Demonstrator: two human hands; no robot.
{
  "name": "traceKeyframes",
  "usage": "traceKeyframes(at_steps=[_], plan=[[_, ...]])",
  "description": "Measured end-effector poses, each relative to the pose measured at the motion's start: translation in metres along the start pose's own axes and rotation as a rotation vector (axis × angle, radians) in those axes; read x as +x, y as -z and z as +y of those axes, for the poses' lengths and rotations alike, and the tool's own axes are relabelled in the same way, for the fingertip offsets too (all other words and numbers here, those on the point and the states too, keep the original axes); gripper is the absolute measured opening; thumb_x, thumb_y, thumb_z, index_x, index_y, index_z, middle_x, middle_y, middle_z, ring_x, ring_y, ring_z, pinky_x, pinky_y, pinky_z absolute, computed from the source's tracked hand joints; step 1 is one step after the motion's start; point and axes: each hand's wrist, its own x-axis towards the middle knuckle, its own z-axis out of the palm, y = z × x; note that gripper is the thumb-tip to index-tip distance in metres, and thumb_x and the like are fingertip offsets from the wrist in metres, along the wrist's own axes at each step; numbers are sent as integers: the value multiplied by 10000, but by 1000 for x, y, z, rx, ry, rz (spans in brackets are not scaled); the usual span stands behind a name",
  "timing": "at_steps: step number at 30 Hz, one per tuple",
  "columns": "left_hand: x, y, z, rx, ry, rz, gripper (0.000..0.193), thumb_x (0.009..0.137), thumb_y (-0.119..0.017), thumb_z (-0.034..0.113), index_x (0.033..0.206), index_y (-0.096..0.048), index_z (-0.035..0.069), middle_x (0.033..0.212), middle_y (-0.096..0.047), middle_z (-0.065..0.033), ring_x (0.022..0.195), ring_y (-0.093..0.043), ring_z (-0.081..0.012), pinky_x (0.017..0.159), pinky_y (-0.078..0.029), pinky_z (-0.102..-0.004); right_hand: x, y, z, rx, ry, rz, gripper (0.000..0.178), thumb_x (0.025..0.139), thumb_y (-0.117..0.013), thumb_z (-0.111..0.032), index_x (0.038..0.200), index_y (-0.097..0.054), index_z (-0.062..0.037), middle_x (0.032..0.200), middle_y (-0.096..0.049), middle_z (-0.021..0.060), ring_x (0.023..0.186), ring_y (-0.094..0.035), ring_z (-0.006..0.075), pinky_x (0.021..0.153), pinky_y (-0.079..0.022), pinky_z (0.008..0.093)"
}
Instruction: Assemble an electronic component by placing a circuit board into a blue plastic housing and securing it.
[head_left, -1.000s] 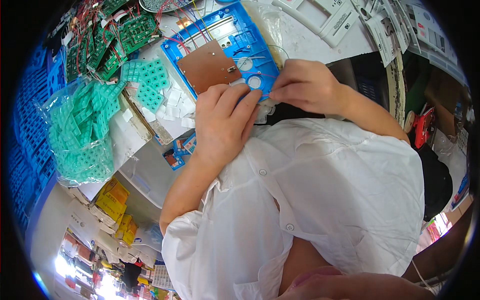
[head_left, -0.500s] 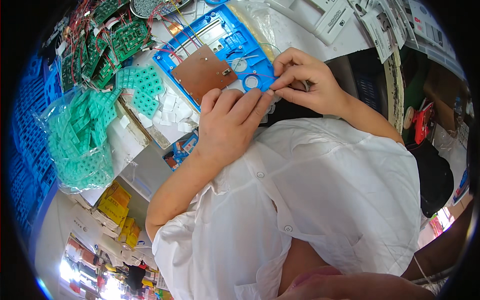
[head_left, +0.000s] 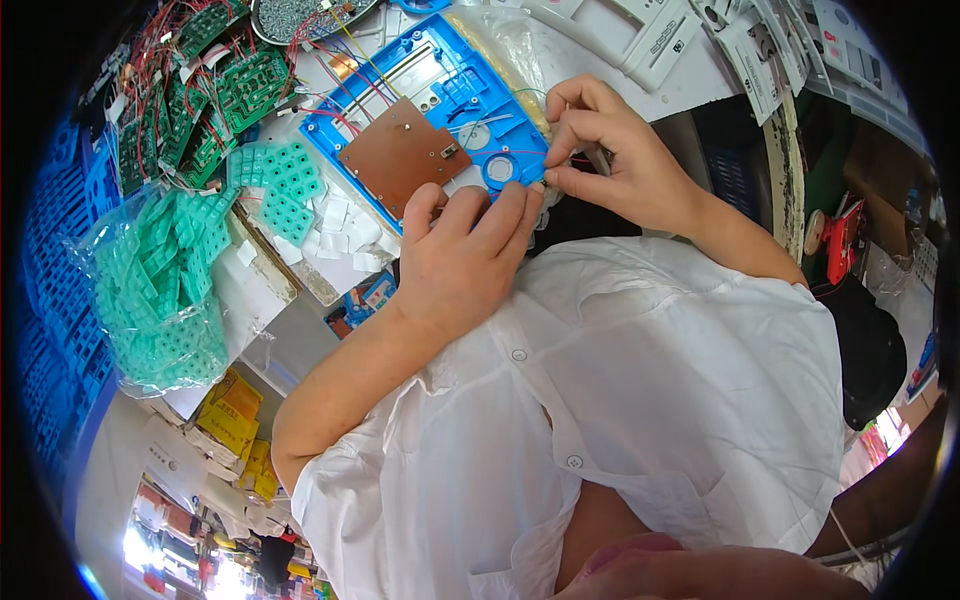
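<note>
A blue plastic casing [head_left: 516, 128] lies tilted on the table before me. Over its near left part sits a brown circuit board [head_left: 400, 158] with a small switch, and thin red and yellow wires run from it to the upper left. My left hand [head_left: 462, 250] curls over the casing's near edge, fingertips beside a round ring-shaped part [head_left: 499, 170]. At the near right corner my right hand [head_left: 625, 155] pinches with thumb and forefinger; a thin red wire [head_left: 520, 153] leads into that pinch. The wire's end is hidden by the fingers.
Green circuit boards [head_left: 245, 90] with tangled wires pile up at the far left, beside a metal dish [head_left: 310, 18] of small parts. Nearer are turquoise keypads [head_left: 160, 260] in a clear bag and white paper squares [head_left: 345, 225]. White plastic housings [head_left: 640, 40] lie at the far right.
My left hand has shifted slightly down with its fingers less stretched. My right hand keeps its pinch at the casing's corner, its other fingers raised a little. The casing has barely moved.
</note>
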Motion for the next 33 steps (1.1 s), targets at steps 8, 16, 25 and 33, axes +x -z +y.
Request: traceKeyframes(at_steps=[8,16,25,33], plan=[[9,1,5,69,0,-34,433,778,-633,146,1200,-709,87,1187,-636,21,957,-575,-173,924,-382,-419,1,-2,11,78,-98,-66,291,826,-718,-22,1092,-608,-59,1132,-541,74,1083,-495,234,823,-472,305],[8,19,-17,-303,200,125,357,778,-792,137,1121,-707,86,1147,-651,-57,1004,-603,-269,897,-425,-427,44,16,-17,-377,313,88,260,803,-778,-146,1036,-677,-90,1010,-615,80,965,-589,290,821,-486,410],[-2,15,-51,-294,472,300,234,833,-743,70,1053,-668,45,984,-665,-128,875,-629,-322,771,-487,-418,167,-43,-16,-611,289,54,171,833,-765,-189,933,-754,-50,893,-695,100,915,-649,294,791,-510,388],[-1,10,-57,-300,524,310,473,846,-732,81,1286,-592,-19,1180,-651,-199,1027,-632,-348,875,-505,-427,122,-31,-20,-226,231,157,140,865,-760,-152,942,-736,-38,856,-697,65,791,-640,234,743,-510,349]])
